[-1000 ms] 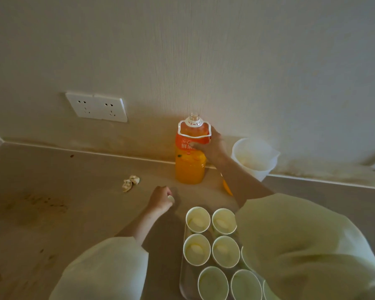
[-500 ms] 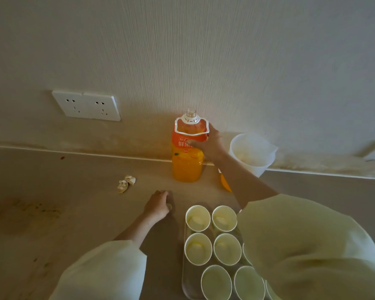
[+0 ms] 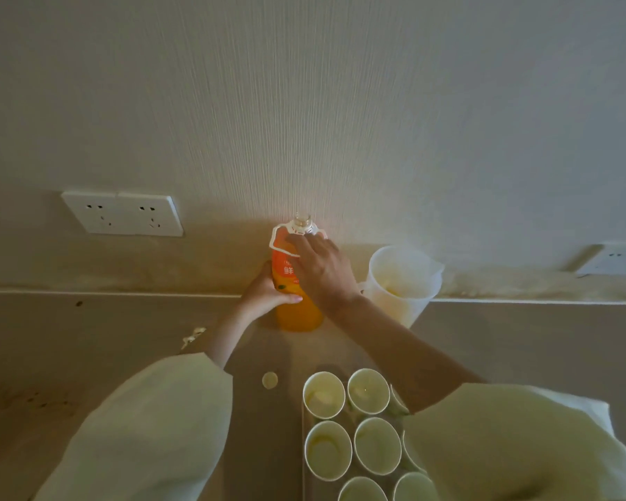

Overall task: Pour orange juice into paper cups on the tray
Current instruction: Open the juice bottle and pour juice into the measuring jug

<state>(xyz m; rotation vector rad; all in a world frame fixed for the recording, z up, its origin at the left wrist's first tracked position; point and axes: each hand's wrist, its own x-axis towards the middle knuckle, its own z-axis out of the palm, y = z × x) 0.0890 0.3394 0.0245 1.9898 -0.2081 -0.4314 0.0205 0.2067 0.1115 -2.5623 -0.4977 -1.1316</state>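
Note:
An orange juice bottle [image 3: 299, 316] stands upright by the wall, its mouth uncapped. My left hand [image 3: 264, 292] grips its middle from the left. My right hand [image 3: 322, 269] holds its upper part and white handle from the right. The bottle's cap [image 3: 269, 380] lies on the counter in front. Several paper cups [image 3: 324, 394] stand in rows on a tray [image 3: 303, 464] at the bottom; my right sleeve hides those on the right.
A translucent white jug [image 3: 403, 283] with some juice stands right of the bottle against the wall. A crumpled scrap [image 3: 193, 336] lies on the counter at left. A double wall socket [image 3: 123, 213] is above left, another socket [image 3: 615, 260] at far right.
My left hand left the cap on the counter and moved up to grip the bottle. My right hand shifted higher on the bottle.

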